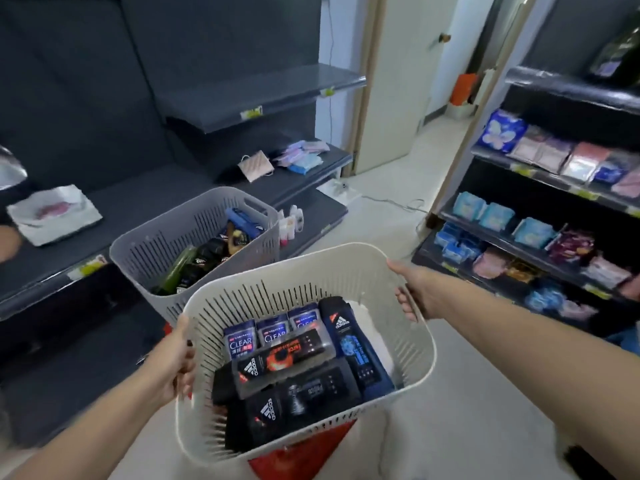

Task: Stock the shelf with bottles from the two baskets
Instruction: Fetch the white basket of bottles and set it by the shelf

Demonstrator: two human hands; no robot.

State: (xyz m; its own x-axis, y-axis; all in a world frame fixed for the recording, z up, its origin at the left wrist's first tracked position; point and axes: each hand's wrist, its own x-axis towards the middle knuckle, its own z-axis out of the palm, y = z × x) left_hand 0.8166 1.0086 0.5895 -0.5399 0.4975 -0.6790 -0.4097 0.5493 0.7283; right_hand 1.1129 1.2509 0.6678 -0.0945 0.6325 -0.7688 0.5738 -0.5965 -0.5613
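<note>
I hold a cream slotted basket [412,362] in mid-air by its two sides. My left hand [175,362] grips its left rim and my right hand [417,289] grips its right rim. Inside lie several black and blue Adidas bottles [287,362] and three silver Clear bottles [270,332]. A second, grey basket [156,251] stands just beyond it on the left, with dark and green bottles [204,258] in it. The dark grey shelf unit [138,202] runs along the left, its middle and upper boards mostly bare.
A white cloth [52,216], a face mask [256,166] and small packets [304,155] lie on the left shelf. Small bottles [291,220] stand on its lowest board. A stocked rack of pad packets [540,216] fills the right. A red object [298,452] sits under the basket. An open door [398,81] is ahead.
</note>
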